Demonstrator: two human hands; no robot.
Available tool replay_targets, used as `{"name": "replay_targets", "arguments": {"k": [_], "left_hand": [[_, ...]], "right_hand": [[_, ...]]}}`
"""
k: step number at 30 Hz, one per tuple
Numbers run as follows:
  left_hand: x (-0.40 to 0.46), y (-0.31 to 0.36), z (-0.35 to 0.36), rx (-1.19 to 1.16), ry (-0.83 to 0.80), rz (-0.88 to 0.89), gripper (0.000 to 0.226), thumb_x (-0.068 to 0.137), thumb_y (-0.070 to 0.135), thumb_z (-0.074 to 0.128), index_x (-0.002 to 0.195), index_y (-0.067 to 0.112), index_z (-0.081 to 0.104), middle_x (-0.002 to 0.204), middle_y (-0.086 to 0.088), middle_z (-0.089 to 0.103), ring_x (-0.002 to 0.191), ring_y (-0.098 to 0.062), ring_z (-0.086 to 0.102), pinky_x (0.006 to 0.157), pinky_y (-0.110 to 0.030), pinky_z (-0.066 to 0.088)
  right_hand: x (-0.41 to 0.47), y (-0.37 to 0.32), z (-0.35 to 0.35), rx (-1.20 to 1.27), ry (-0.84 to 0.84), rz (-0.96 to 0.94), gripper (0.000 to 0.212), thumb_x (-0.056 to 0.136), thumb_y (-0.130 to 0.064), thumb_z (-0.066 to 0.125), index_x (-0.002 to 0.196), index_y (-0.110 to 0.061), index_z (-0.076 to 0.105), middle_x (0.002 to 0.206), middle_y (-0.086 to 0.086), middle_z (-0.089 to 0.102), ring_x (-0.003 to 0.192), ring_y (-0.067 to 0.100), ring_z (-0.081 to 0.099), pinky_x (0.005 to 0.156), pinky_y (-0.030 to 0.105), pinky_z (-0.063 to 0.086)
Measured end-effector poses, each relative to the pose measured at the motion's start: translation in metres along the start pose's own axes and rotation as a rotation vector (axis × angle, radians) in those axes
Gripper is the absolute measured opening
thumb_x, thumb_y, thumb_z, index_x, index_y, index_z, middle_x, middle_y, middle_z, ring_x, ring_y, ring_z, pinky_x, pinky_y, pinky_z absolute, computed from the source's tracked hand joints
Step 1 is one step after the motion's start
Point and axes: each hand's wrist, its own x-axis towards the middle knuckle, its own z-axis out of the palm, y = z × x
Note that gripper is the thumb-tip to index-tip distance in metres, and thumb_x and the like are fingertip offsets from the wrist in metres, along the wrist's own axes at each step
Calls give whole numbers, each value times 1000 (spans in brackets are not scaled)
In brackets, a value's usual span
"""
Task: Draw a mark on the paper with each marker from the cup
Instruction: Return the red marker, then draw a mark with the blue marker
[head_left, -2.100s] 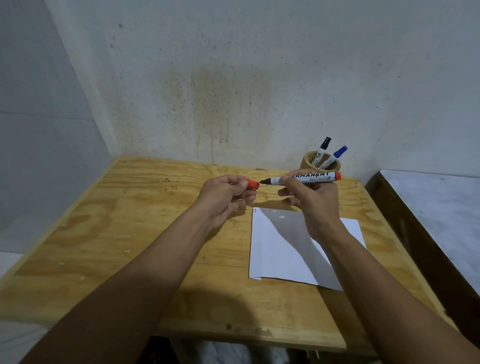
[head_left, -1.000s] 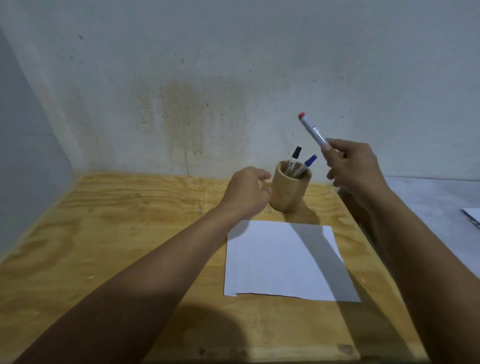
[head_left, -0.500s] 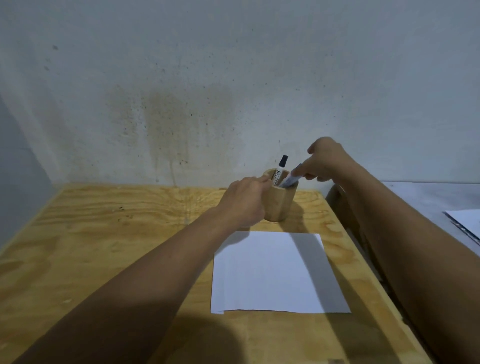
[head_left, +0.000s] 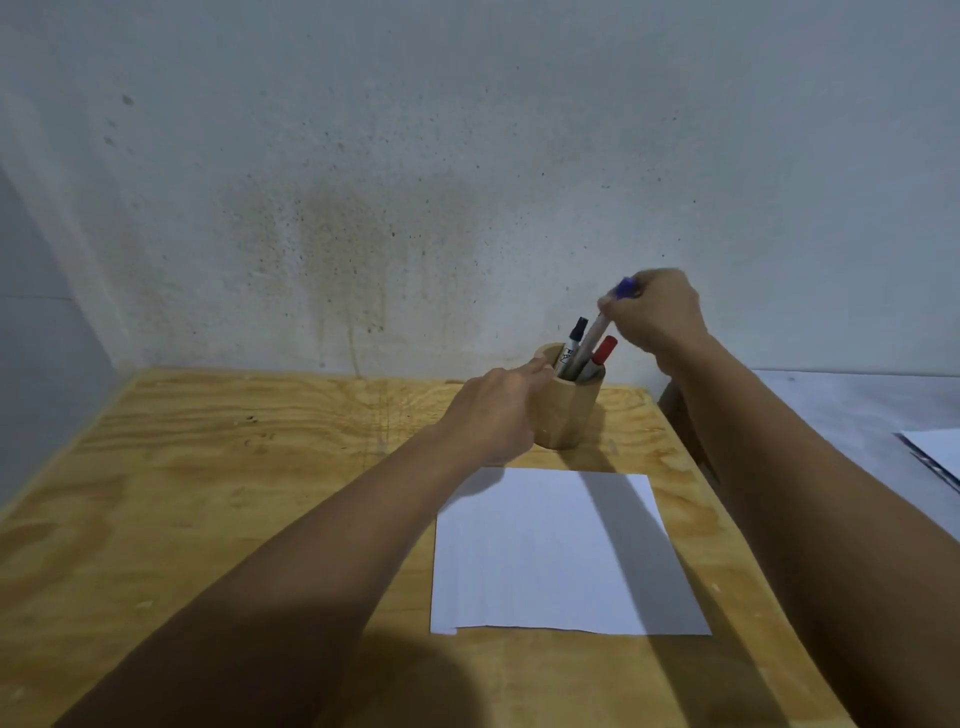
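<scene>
Returned to the cup (head_left: 563, 415), braced by the left hand (head_left: 498, 413), the red marker (head_left: 602, 351) stands while the blue marker (head_left: 597, 332) is pinched, seemingly for lifting, by the right hand (head_left: 654, 312).

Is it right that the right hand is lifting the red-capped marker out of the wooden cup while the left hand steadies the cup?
Not quite. The head view shows the right hand gripping the blue-capped marker; the red-capped marker sits in the wooden cup. The left hand does steady the cup.
</scene>
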Motion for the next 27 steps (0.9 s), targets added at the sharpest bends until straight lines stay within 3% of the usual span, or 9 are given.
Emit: {"name": "replay_targets", "arguments": {"k": [4, 6, 8, 10, 12, 15, 19, 22, 27], "left_hand": [[1, 1, 1, -50, -22, -37, 69, 80, -1, 54, 144, 17, 34, 157, 3, 25, 138, -27, 36, 107, -44, 39], [1, 0, -2, -145, -28, -64, 65, 81, 1, 56, 141, 15, 37, 153, -3, 35, 135, -27, 38, 106, -43, 41], [1, 1, -10, -284, 53, -88, 58, 81, 6, 60, 136, 15, 43, 142, -8, 47, 128, -26, 46, 103, -38, 43], [-1, 4, -26, -459, 215, -148, 53, 82, 13, 65, 133, 17, 50, 134, -4, 54, 120, -19, 52, 97, -31, 44], [-4, 5, -44, -721, 321, -178, 42, 82, 14, 69, 123, 13, 60, 119, -3, 64, 105, -17, 61, 87, -28, 52], [-13, 1, -58, -1076, 282, -151, 32, 81, 3, 68, 112, 9, 66, 98, -7, 70, 85, -18, 67, 71, -27, 57], [-26, -8, -57, -1226, 243, -138, 23, 81, -5, 63, 99, 8, 70, 83, -8, 68, 68, -13, 65, 64, -20, 54], [-36, -17, -52, -1263, 268, -178, 14, 84, -4, 61, 94, 2, 70, 74, -8, 66, 60, -12, 63, 61, -20, 54], [-46, -22, -43, -1168, 384, -300, 12, 84, -5, 60, 87, 1, 69, 67, -10, 62, 51, -8, 59, 56, -18, 53]], "right_hand": [[-14, -25, -29, 225, 198, -246, 25, 99, -18, 52, 122, -10, 57, 106, 3, 59, 96, 20, 64, 84, 30, 52], [-24, -35, -39, 342, 196, -339, 31, 101, -21, 47, 131, -14, 53, 105, -1, 56, 92, 19, 67, 81, 30, 56], [-36, -37, -45, 389, 107, -379, 38, 100, -22, 51, 138, -18, 51, 98, -1, 57, 82, 15, 66, 68, 25, 60], [-50, -34, -46, 382, -9, -391, 40, 94, -21, 61, 133, -17, 56, 92, 0, 62, 72, 14, 67, 57, 21, 58], [-63, -29, -42, 368, -118, -356, 35, 86, -20, 71, 117, -7, 62, 87, 7, 67, 68, 16, 70, 53, 22, 57], [-75, -22, -32, 415, -330, -267, 23, 80, -9, 77, 98, 2, 67, 81, 15, 70, 63, 19, 69, 56, 28, 57], [-83, -16, -17, 436, -534, -191, 20, 77, 2, 76, 96, -1, 73, 80, 13, 74, 67, 19, 70, 66, 35, 58], [-91, -14, -8, 503, -623, -152, 20, 83, -2, 73, 102, -1, 68, 87, 17, 76, 71, 23, 72, 60, 34, 55], [-105, -13, 13, 435, -532, -197, 32, 75, 4, 78, 98, -4, 58, 75, 10, 71, 52, 11, 65, 50, 27, 51]]}}
